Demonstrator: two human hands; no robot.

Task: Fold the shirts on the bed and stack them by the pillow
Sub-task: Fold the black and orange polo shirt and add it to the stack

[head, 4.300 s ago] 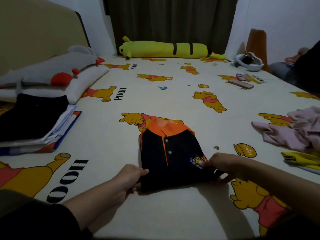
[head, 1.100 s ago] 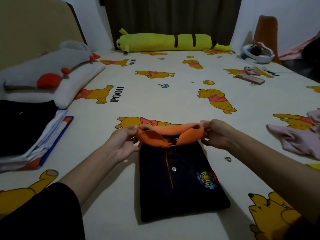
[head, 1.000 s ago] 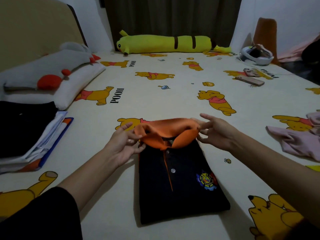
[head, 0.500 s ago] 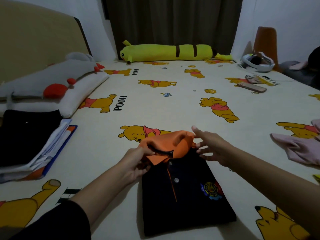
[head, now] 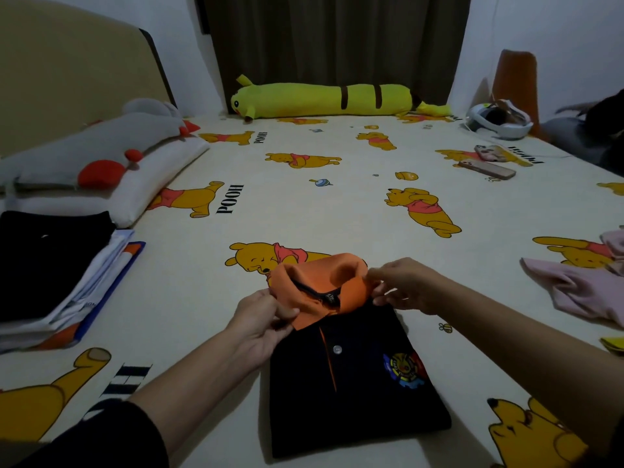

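1. Head view: a folded black shirt (head: 351, 376) lies on the bed (head: 304, 211), near the person and in the middle, with its orange collar (head: 320, 282) at the far end, standing up from the cloth.
2. The left hand (head: 260, 322) pinches the left tip of the collar between thumb and fingers.
3. The right hand (head: 401, 285) pinches the right side of the collar with curled fingers.
4. A white button (head: 337, 348) and a round coloured badge (head: 403, 369) show on the front of the shirt.
5. At the left, a stack of folded shirts (head: 57, 275) lies just beside the white pillow (head: 141, 184); the top one is black.
6. A grey soft toy (head: 91, 146) with red parts rests on the pillow.
7. A long yellow plush (head: 324, 99) lies at the far edge, before the dark curtain (head: 334, 35).
8. At the right, a pink garment (head: 580, 285) lies unfolded, well apart from the black shirt.
9. Far right, a phone (head: 488, 168) lies on the sheet.
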